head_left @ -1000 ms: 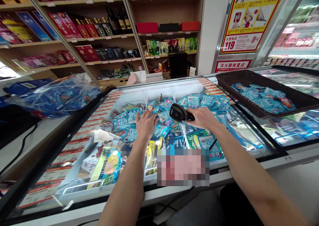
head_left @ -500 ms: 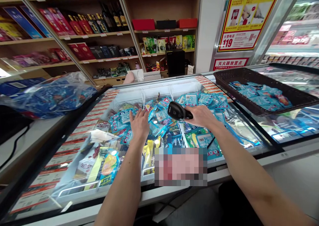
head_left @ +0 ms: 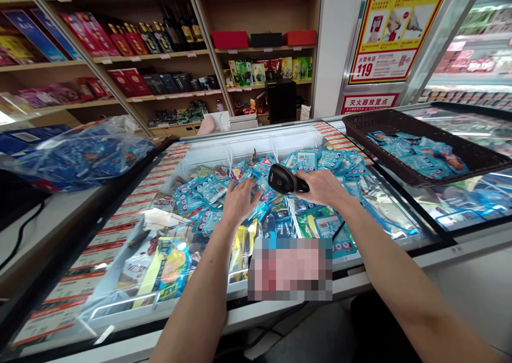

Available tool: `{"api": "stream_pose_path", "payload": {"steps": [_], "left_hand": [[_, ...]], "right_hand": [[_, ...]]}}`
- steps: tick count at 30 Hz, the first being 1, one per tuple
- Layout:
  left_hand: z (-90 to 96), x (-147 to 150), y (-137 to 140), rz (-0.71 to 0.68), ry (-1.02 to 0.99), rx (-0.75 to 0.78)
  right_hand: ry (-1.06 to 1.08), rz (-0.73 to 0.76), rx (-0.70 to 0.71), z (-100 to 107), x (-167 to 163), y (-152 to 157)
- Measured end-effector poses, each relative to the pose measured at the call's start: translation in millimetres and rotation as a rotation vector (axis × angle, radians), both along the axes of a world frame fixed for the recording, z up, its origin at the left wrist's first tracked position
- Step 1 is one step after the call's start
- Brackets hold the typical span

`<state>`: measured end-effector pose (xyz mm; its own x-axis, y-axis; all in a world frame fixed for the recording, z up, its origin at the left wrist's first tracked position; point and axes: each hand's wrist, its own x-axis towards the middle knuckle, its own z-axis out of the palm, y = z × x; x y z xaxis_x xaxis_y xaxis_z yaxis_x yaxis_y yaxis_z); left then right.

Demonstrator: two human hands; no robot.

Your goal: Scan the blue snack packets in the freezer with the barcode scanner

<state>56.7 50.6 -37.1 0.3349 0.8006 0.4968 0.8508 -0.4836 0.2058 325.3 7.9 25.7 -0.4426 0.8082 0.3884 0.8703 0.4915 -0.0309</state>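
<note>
In the head view, the left hand (head_left: pixel 239 200) is the thing that changes: half a second ago it was farther to the left, and now it has moved to the right, nearer to the barcode scanner (head_left: pixel 282 180). The packets on its left, which it partly covered, now show better. In my judgement, the work passes to the packets just in front of the scanner. The right hand (head_left: pixel 324 188) stays almost in the same place, its fingers wrapped round the handle. The left hand has its fingers apart and the thumb away; whether the fingertips touch a packet, I cannot tell.

The scanner is smooth black plastic with a rounded head. The blue packets (head_left: pixel 306 159) are flat, glossy and a little wrinkled, spread in a loose pile across the chest freezer (head_left: pixel 352 282); I cannot tell which lie on the glass and which beneath. A stiff white wire divider (head_left: pixel 295 216) runs below the scanner. On the far right sits a dark, woven-looking tray (head_left: pixel 486 158) with similar packets inside. On the left, a thin, crinkled clear bag (head_left: pixel 88 150) rests on the table (head_left: pixel 20 238).
</note>
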Motion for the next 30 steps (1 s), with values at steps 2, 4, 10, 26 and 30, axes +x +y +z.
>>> {"api": "stream_pose_path", "payload": {"steps": [2,4,10,26,30], "left_hand": [[-0.6,-0.9,0.1,0.001,-0.013,-0.016],[-0.4,-1.1,0.0,0.01,-0.015,-0.025],[6.0,0.8,0.2,0.082,-0.07,-0.051],[14.8,3.5,1.5,0.152,-0.918,-0.149],[15.5,6.8,2.5,0.025,-1.233,-0.233]], "right_hand": [[-0.007,-0.002,0.006,-0.1,-0.2,0.0],[-0.012,-0.005,0.011,-0.1,-0.4,-0.1],[-0.004,0.0,-0.005,-0.9,-0.5,-0.1],[-0.026,-0.001,0.0,-0.1,-1.9,-0.4],[-0.014,0.01,-0.01,-0.5,-2.1,-0.9]]}}
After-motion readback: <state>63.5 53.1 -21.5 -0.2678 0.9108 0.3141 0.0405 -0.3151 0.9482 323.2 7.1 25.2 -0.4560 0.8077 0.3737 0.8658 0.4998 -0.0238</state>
